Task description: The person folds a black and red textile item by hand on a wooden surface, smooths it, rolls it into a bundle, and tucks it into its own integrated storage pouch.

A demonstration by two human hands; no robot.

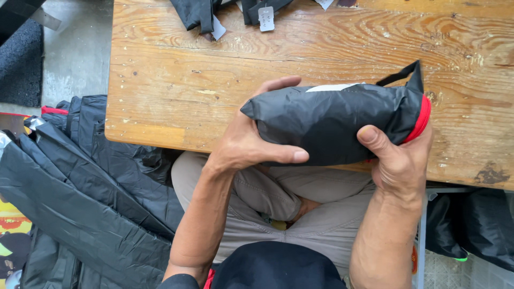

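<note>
In the middle of the frame we grip a stuffed black fabric pouch [334, 126] with a red-trimmed mouth and a black loop at its right end, held just above the near edge of the wooden table [176, 91]. Our left hand [249, 144] wraps its pointed left end, thumb under and fingers curled over the top, while our right hand [399, 160] clasps the red-trimmed end with the thumb pressed on the front. Black tagged garments [201, 13] lie at the table's top edge, and black fabric [80, 182] is heaped at lower left.
</note>
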